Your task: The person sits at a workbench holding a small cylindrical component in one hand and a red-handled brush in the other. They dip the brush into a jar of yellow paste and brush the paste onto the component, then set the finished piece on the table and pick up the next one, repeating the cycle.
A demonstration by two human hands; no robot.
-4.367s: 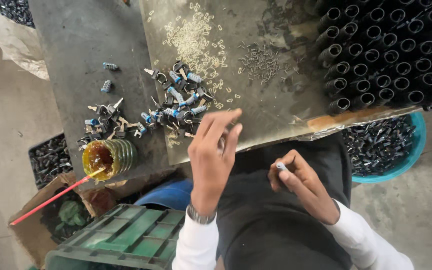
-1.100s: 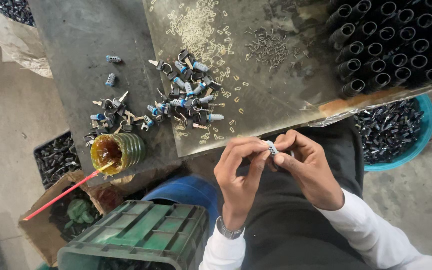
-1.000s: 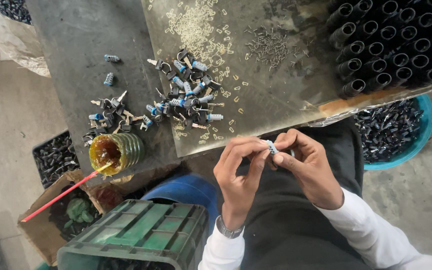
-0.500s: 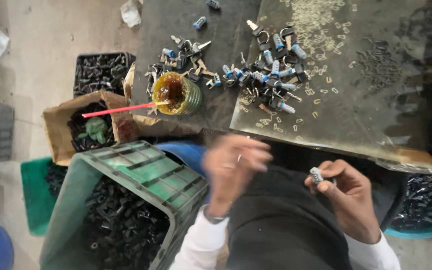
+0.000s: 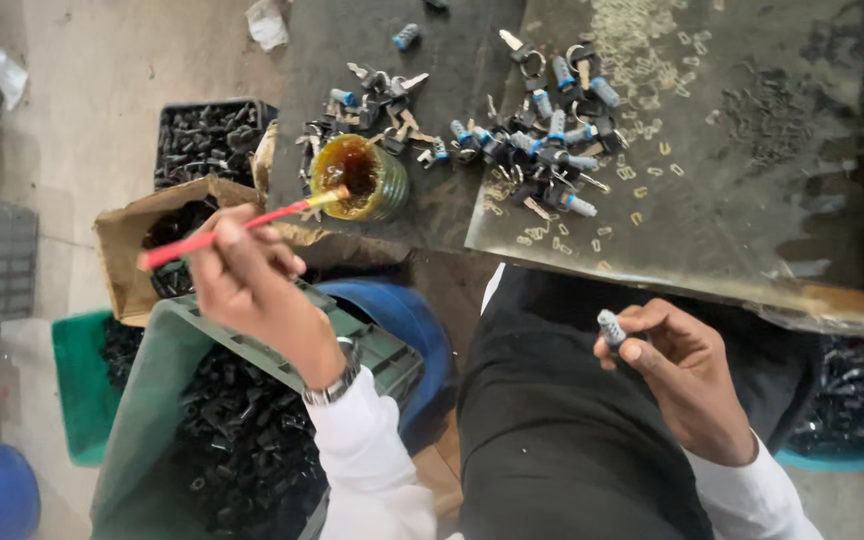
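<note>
A dark metal workbench (image 5: 752,200) fills the upper right of the view from the head camera, its surface scuffed and scattered with small pale clips; beside it a darker table top (image 5: 352,40) runs to the upper edge; below, on the left, a green plastic crate (image 5: 152,400) stands full of black metal parts, with an open cardboard box (image 5: 122,250) and a black tray (image 5: 207,140) of similar pieces just behind it; a blue tub (image 5: 412,320) sits between the crate and the seated person's dark-clad lap (image 5: 572,420); another blue-rimmed basin (image 5: 852,410) of black parts lies under the bench at the right. On the bench a heap of small lock cylinders with blue collars and keys (image 5: 542,150) spreads across the seam of the two surfaces; near it stands a small glass jar (image 5: 357,178) of amber, oily liquid. The left hand (image 5: 247,275), a metal watch at the wrist and a white sleeve behind, is closed on a thin red stick (image 5: 222,232), fingers pinched around its shaft, the yellowish tip resting at the jar's rim, touching or dipped in the liquid. The right hand (image 5: 687,365), held over the lap well apart from the jar, grips one small silver cylinder (image 5: 611,327) upright between thumb and curled forefinger, the remaining fingers folded loosely beneath it.
</note>
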